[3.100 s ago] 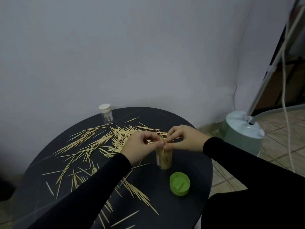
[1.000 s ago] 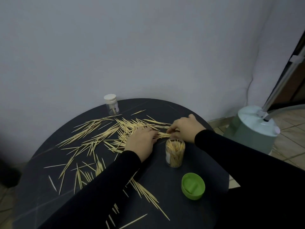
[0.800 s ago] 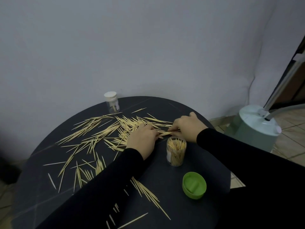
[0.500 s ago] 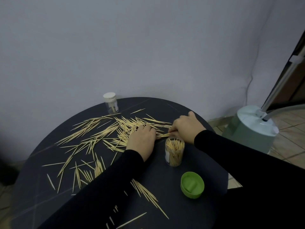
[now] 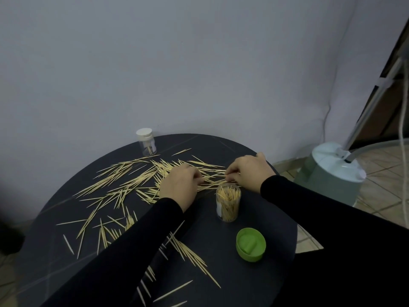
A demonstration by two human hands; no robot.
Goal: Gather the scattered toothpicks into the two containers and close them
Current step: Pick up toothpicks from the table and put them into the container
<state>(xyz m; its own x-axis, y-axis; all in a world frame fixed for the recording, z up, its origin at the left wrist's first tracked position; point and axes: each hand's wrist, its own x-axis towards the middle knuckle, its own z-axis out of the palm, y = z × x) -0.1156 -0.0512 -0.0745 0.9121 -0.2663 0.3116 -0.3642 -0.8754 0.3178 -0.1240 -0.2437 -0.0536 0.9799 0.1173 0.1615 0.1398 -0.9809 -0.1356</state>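
Overall, round black table (image 5: 276, 273) against pale wall (image 5: 177, 63); tiled floor (image 5: 385, 180) right

The toothpicks (image 5: 141, 180) are made of pale wood. The near jar (image 5: 228, 202) is made of clear, shiny plastic. The green lid (image 5: 250, 244) is smooth plastic. The table (image 5: 221, 273) is dark and matt.

I am pinching at the scattered toothpicks (image 5: 141, 180) on the dark round table (image 5: 272, 258) with my left hand (image 5: 180, 185) and right hand (image 5: 247, 171), fingers curled. The open clear container (image 5: 228, 202) is standing near them, its green lid (image 5: 250, 244) lying nearer. A white-capped container (image 5: 146, 141) is sitting far left.
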